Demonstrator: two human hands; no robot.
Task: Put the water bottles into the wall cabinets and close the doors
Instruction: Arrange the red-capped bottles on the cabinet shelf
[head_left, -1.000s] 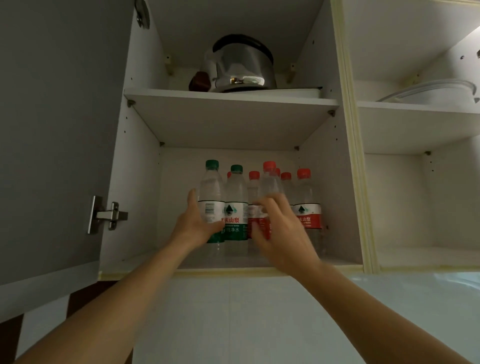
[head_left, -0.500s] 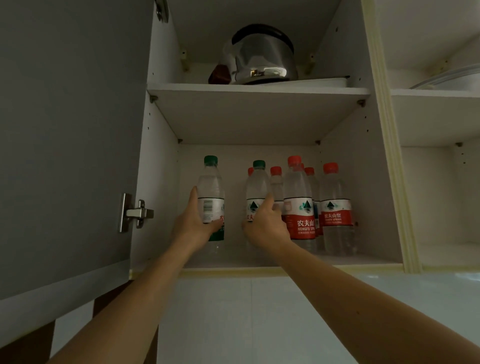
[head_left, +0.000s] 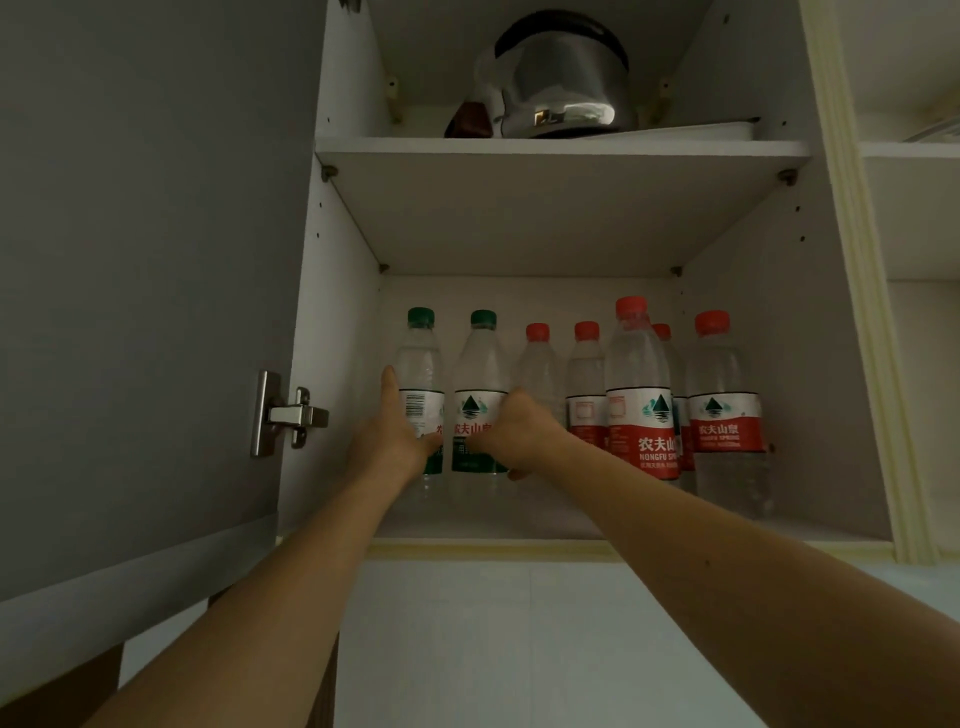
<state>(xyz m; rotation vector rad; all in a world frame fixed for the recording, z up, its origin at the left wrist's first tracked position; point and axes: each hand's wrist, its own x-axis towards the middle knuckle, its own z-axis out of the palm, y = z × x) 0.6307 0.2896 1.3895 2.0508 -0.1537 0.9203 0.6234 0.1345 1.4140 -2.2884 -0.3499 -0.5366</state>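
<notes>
Several water bottles stand on the lower shelf (head_left: 810, 530) of the open wall cabinet. Two have green caps and stand at the left; the others have red caps and fill the middle and right. My left hand (head_left: 392, 441) grips the leftmost green-capped bottle (head_left: 421, 364) around its label. My right hand (head_left: 514, 431) is wrapped around the second green-capped bottle (head_left: 480, 374) at label height. A taller-looking red-capped bottle (head_left: 641, 395) stands nearest the front, right of my right hand.
The grey cabinet door (head_left: 145, 270) hangs open at the left with its metal hinge (head_left: 285, 413). A steel kettle (head_left: 558, 83) sits on the upper shelf. Another open compartment (head_left: 919, 218) lies to the right. White wall tiles run below the cabinet.
The view has shifted so the cabinet sits further right. The two green-capped bottles have moved to the left end of the shelf, and my right hand went from the red bottles to the second green-capped bottle.
</notes>
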